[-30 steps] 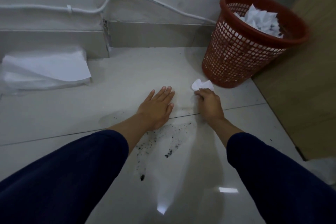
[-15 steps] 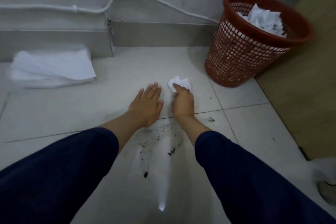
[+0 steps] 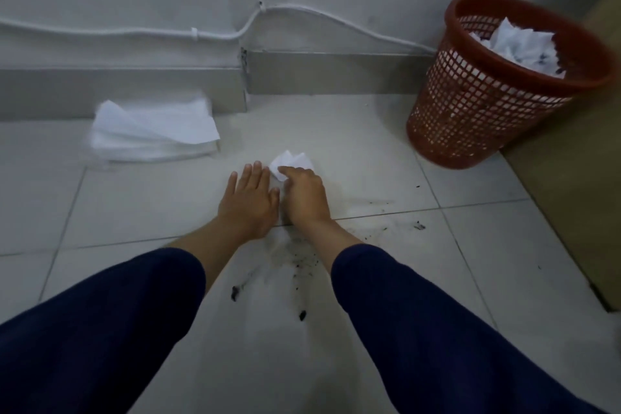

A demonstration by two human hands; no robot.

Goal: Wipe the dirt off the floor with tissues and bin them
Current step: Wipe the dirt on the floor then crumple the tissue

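Observation:
My right hand (image 3: 304, 196) grips a crumpled white tissue (image 3: 291, 163) and holds it down on the pale floor tiles. Right beside it, my left hand (image 3: 250, 200) lies flat on the floor with straight fingers, its thumb side touching my right hand. Black dirt specks (image 3: 302, 262) lie scattered on the tiles just behind both hands, and more specks (image 3: 418, 226) lie to the right. A red mesh bin (image 3: 487, 104) with used tissues inside stands at the back right.
A stack of clean white tissues (image 3: 154, 131) lies at the back left against a grey skirting (image 3: 134, 91). A white cable (image 3: 302, 15) runs along the wall. A brown wooden panel (image 3: 578, 178) borders the floor on the right.
My right hand has slid the tissue leftward across the floor, from near the bin to right beside my left hand. The left hand stays flat on the tile.

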